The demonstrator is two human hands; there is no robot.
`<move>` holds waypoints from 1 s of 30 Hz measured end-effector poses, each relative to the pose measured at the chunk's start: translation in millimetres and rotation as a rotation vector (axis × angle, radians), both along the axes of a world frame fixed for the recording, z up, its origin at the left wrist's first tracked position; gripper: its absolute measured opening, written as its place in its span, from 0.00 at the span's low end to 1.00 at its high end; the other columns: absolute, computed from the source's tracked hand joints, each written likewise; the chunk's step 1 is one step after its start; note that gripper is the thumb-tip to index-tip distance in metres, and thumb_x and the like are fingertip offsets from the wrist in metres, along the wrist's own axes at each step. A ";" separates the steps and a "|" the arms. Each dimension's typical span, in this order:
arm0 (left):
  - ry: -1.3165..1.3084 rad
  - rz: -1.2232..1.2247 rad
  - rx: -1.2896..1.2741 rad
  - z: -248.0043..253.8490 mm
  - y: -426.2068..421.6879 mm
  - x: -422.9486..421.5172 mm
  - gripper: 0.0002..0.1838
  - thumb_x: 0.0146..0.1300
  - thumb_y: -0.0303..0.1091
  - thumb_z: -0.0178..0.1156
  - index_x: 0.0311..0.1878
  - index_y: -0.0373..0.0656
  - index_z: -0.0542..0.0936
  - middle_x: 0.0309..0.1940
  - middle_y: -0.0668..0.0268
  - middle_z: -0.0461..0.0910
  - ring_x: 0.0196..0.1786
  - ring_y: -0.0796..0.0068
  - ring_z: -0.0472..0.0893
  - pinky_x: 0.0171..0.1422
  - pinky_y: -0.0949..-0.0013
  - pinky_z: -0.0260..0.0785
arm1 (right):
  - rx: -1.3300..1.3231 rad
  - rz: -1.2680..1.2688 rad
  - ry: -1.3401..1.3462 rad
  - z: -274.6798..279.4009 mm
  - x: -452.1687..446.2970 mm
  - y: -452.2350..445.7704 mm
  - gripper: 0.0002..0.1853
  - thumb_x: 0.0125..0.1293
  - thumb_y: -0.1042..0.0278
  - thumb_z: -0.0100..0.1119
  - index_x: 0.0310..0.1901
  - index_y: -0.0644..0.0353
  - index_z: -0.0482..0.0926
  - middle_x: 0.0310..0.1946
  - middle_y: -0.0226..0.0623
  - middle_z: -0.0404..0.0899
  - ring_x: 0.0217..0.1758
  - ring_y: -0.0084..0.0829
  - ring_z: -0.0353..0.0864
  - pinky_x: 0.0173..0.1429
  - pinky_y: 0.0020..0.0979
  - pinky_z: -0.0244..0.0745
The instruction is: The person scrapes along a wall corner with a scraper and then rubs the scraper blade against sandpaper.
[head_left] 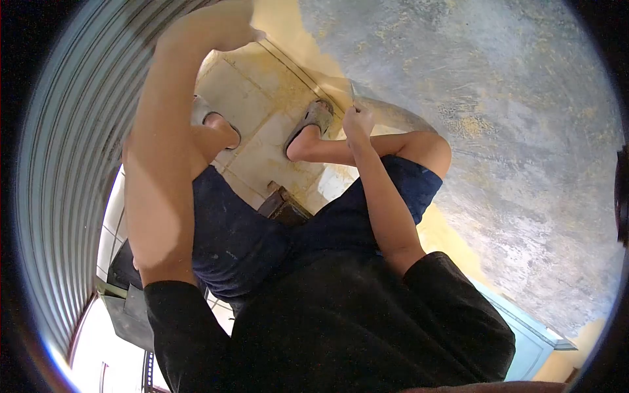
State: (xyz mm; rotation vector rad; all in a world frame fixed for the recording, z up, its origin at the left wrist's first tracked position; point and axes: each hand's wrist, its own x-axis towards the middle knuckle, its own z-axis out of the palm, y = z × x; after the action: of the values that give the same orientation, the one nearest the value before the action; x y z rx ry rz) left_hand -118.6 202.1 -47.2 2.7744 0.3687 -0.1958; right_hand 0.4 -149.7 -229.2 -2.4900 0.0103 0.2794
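Observation:
My right hand [358, 123] is closed in front of the wall, above my bent right knee. From its fingers a thin blade-like tool [352, 93] sticks up, seen almost edge-on, so its exact kind does not show. Beside it is the wall [498, 118], yellow with a large patchy grey coating. My left arm reaches up along the left side, and my left hand [232, 26] bends toward the wall at the top edge. Most of its fingers lie outside the picture, and I cannot see whether it holds anything.
Ribbed grey metal sheeting [56, 164] rises close on my left. Below are stained floor tiles [246, 95] and my sandalled feet. A small dark wooden piece [285, 208] shows between my thighs. A light-blue panel [517, 334] is at lower right.

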 end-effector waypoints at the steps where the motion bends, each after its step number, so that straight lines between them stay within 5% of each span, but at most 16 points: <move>1: -0.004 0.023 -0.004 4.9 -9.4 4.2 0.23 0.64 0.48 0.60 0.50 0.36 0.80 0.48 0.47 0.81 0.51 0.49 0.80 0.56 0.54 0.70 | -0.035 0.021 0.030 9.6 -3.1 5.0 0.19 0.61 0.63 0.52 0.48 0.63 0.83 0.40 0.58 0.83 0.46 0.54 0.83 0.53 0.43 0.77; 3: -0.006 0.050 -0.009 21.1 -21.4 5.3 0.22 0.64 0.47 0.59 0.50 0.37 0.81 0.47 0.46 0.81 0.51 0.49 0.80 0.55 0.54 0.71 | -0.072 0.047 0.062 14.3 -11.6 8.4 0.19 0.61 0.63 0.52 0.47 0.63 0.83 0.40 0.58 0.83 0.46 0.55 0.83 0.53 0.43 0.77; 5: 0.043 -0.247 -0.122 46.8 -20.4 0.6 0.20 0.64 0.45 0.59 0.48 0.38 0.82 0.47 0.47 0.82 0.50 0.49 0.81 0.53 0.55 0.72 | 0.025 -0.044 -0.030 11.5 -20.1 9.6 0.18 0.61 0.62 0.51 0.46 0.64 0.84 0.39 0.59 0.83 0.45 0.56 0.83 0.52 0.43 0.77; 11: -0.161 -0.315 -0.117 36.2 -9.2 1.8 0.20 0.63 0.46 0.60 0.48 0.39 0.83 0.42 0.49 0.83 0.47 0.49 0.82 0.50 0.54 0.72 | -0.008 -0.017 -0.016 -24.1 -6.8 5.5 0.19 0.62 0.62 0.52 0.48 0.64 0.83 0.37 0.61 0.82 0.44 0.55 0.83 0.50 0.43 0.78; 15: -0.033 -0.019 0.000 3.7 -6.0 -15.2 0.21 0.63 0.47 0.61 0.46 0.37 0.82 0.41 0.49 0.83 0.45 0.49 0.81 0.52 0.53 0.71 | -0.008 -0.023 -0.024 -35.0 -3.3 6.0 0.20 0.61 0.63 0.52 0.49 0.65 0.83 0.37 0.61 0.82 0.44 0.55 0.83 0.50 0.43 0.78; 18: -0.096 0.050 0.184 -11.3 6.2 -33.9 0.23 0.63 0.49 0.61 0.44 0.35 0.82 0.40 0.48 0.82 0.45 0.50 0.81 0.52 0.54 0.70 | 0.050 -0.007 -0.144 -30.1 -4.9 4.8 0.14 0.57 0.67 0.52 0.37 0.65 0.85 0.29 0.52 0.83 0.32 0.43 0.84 0.38 0.41 0.77; 20: 0.152 0.082 -0.016 20.2 11.2 -33.8 0.24 0.63 0.50 0.61 0.44 0.34 0.81 0.41 0.48 0.81 0.46 0.51 0.80 0.54 0.54 0.70 | -0.072 0.022 -0.093 -28.1 0.5 12.3 0.15 0.57 0.67 0.52 0.38 0.67 0.85 0.30 0.53 0.84 0.32 0.43 0.84 0.39 0.41 0.77; 24: 0.222 0.294 -0.077 102.1 -29.8 -59.7 0.20 0.66 0.47 0.58 0.48 0.38 0.82 0.45 0.53 0.83 0.49 0.53 0.80 0.52 0.54 0.70 | -0.005 -0.039 -0.154 -54.7 1.6 4.3 0.15 0.57 0.68 0.51 0.37 0.68 0.84 0.31 0.54 0.84 0.33 0.48 0.84 0.41 0.44 0.77; 27: 0.197 0.208 -0.019 88.6 -18.8 -62.5 0.23 0.63 0.50 0.59 0.46 0.37 0.82 0.43 0.52 0.83 0.47 0.50 0.80 0.51 0.53 0.71 | -0.001 -0.069 -0.291 -41.2 -7.0 7.0 0.14 0.57 0.69 0.51 0.36 0.70 0.83 0.29 0.54 0.83 0.32 0.49 0.84 0.38 0.44 0.77; 28: 0.198 0.208 -0.023 87.5 -15.9 -61.3 0.23 0.63 0.50 0.59 0.46 0.37 0.82 0.43 0.52 0.83 0.47 0.50 0.80 0.51 0.53 0.71 | 0.027 -0.088 -0.152 -46.8 -1.1 9.4 0.14 0.57 0.69 0.51 0.37 0.69 0.83 0.29 0.54 0.83 0.32 0.48 0.84 0.38 0.43 0.78; 30: 0.164 0.089 -0.101 86.3 -11.2 -57.5 0.23 0.66 0.46 0.57 0.35 0.28 0.82 0.29 0.48 0.80 0.34 0.52 0.79 0.41 0.54 0.69 | 0.051 -0.115 -0.010 -55.8 2.3 1.5 0.15 0.58 0.69 0.51 0.39 0.69 0.83 0.29 0.54 0.83 0.32 0.48 0.84 0.37 0.42 0.78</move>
State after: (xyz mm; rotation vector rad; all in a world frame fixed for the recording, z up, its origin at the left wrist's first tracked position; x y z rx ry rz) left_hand -176.1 190.9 39.1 2.6437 0.5071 -0.4108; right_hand 2.7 -148.1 -285.0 -2.4294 0.1400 0.2167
